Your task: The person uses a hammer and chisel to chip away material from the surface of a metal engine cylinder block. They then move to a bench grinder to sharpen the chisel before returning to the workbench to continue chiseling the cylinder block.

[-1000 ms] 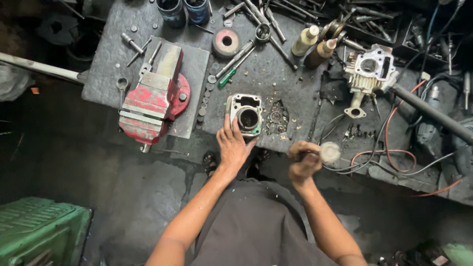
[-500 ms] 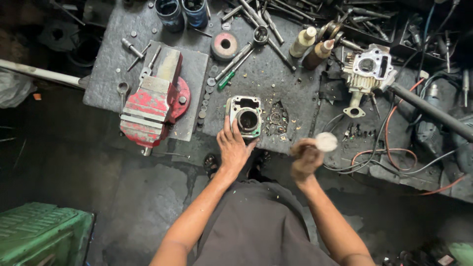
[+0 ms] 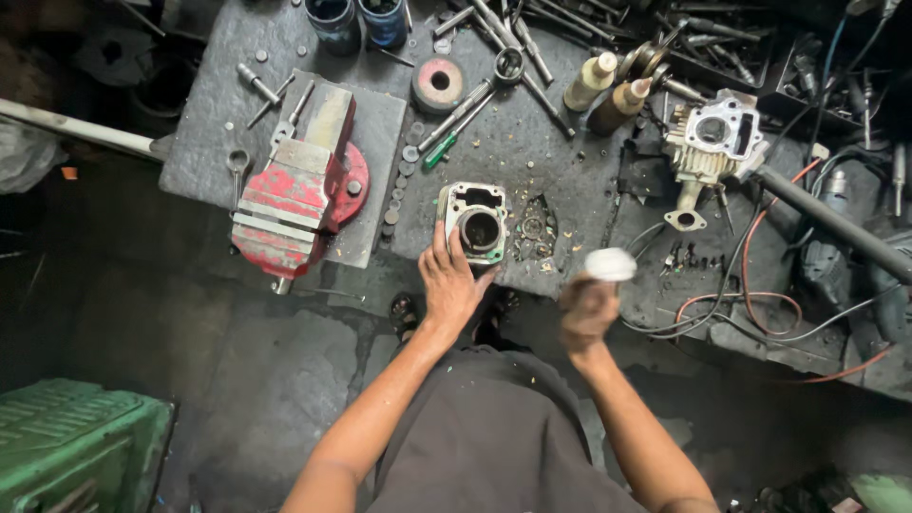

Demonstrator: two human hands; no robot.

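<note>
Since half a second ago the right hand (image 3: 587,309) has lifted its pale round part (image 3: 609,264) slightly up and clear of the surface (image 3: 570,171), grip closed around it, blurred by motion. Left hand (image 3: 450,282) rests fingers-spread against the near edge of the cylinder block (image 3: 477,223), pinning it flat, bore up. Farther off sit a red vise (image 3: 290,185) and a cylinder head (image 3: 712,138).
</note>
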